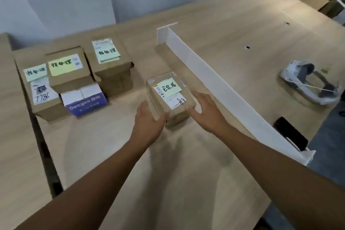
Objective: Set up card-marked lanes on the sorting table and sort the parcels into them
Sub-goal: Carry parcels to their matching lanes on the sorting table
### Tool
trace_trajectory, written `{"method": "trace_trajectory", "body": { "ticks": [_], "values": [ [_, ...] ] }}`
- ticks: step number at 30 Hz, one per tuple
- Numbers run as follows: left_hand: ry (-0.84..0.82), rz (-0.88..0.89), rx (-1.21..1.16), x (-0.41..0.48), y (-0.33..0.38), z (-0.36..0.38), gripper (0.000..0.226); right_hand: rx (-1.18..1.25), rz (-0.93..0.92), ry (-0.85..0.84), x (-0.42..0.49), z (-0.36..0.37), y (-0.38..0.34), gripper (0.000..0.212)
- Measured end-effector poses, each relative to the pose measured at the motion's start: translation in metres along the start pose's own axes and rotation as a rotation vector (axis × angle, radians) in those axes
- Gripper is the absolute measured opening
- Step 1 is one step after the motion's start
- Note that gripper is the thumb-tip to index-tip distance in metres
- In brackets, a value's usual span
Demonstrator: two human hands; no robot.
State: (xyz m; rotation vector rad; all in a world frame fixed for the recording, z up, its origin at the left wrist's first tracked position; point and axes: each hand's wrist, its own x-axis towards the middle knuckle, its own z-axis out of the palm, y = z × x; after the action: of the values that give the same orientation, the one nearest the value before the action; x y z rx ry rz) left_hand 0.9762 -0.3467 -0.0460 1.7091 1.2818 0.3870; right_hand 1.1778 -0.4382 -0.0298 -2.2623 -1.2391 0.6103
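Light wooden worktop (242, 24) on my feed: left hand (149, 119) and right hand (204, 110) lie flat, fingers straight, either side of the small brown cardboard parcel with the green note (171, 97), just left of the white upright divider board (205, 76), so mid-sort I reckon, and next I'd squeeze it and shift it into its lane.

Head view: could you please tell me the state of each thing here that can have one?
small parcel: closed, flat on the table.
left hand: open, touching the parcel's near left side.
right hand: open, against its right side.
white divider: standing upright.
brown boxes: closed, each labelled on top.
headset: lying on the table.
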Motion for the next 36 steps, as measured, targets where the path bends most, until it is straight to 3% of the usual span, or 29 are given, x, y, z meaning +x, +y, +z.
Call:
{"method": "trace_trajectory", "body": {
  "ticks": [4,7,16,22,32,36],
  "values": [
    [-0.009,0.002,-0.159,0.050,-0.002,0.034,0.067,0.049,0.010,-0.087,0.056,0.025,0.013,0.069],
    [-0.047,0.020,-0.206,0.071,-0.014,0.050,0.077,0.070,0.042,-0.165,0.078,0.045,0.023,0.072],
    [-0.081,-0.019,-0.284,0.056,-0.025,0.032,0.078,0.097,0.011,-0.046,0.047,0.055,0.010,0.076],
    [-0.018,0.084,-0.313,-0.032,-0.008,-0.037,0.075,0.097,-0.180,0.011,-0.031,0.025,-0.051,0.079],
    [0.256,0.316,-0.340,-0.280,0.006,-0.144,0.072,0.144,-0.543,0.038,-0.225,-0.003,-0.165,0.083],
    [0.380,0.236,-0.233,-0.365,-0.022,-0.196,0.080,0.180,-0.653,-0.023,-0.296,0.021,-0.215,0.083]
  ]
}}
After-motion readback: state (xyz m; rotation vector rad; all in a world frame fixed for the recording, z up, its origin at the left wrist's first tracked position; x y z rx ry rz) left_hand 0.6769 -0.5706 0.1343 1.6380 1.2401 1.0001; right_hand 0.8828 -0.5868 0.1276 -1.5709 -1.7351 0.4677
